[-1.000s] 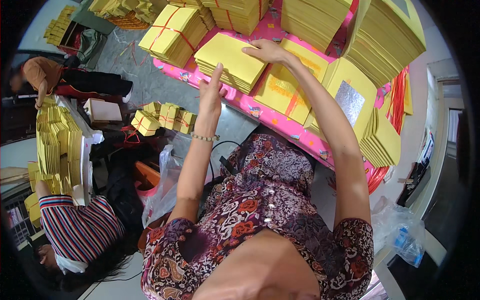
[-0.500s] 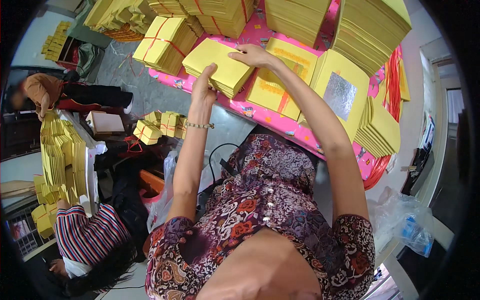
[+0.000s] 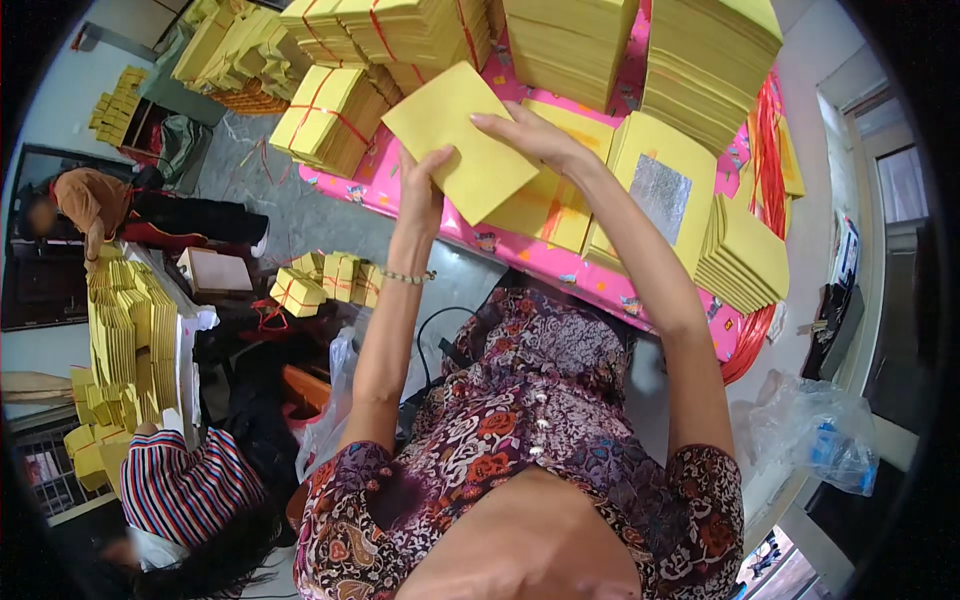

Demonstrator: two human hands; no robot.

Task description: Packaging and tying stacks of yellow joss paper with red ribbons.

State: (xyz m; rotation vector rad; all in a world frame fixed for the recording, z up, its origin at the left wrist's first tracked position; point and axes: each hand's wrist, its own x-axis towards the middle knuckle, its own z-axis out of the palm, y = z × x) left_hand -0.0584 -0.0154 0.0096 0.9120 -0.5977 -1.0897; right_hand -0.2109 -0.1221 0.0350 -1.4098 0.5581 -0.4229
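Both my hands hold a stack of yellow paper (image 3: pixel 450 120), tilted with its broad face toward me, above the table's pink patterned cover (image 3: pixel 380 190). My left hand (image 3: pixel 422 190) grips its lower left edge, thumb on the face and fingers hidden behind. On the upper right edge, my right hand (image 3: pixel 535 138) pinches with the thumb in front. Partly beneath the stack lies a yellow sheet with orange print (image 3: pixel 565 215). Beside it is a yellow sheet with a silver foil square (image 3: pixel 660 195). A yellow bundle tied with red string (image 3: pixel 318 118) sits to the left.
Tall yellow paper stacks (image 3: pixel 710 65) line the far side. A fanned stack (image 3: pixel 748 262) and red ribbon strands (image 3: pixel 768 165) are at right. A plastic bag (image 3: pixel 815 435) hangs lower right. Two people, one in brown (image 3: pixel 100 205), one in stripes (image 3: pixel 190 485), are at left beside folded paper.
The paper stack has come up off the table and tipped toward me, both hands keeping hold. My right hand has shifted right with its edge. The view has shifted slightly.
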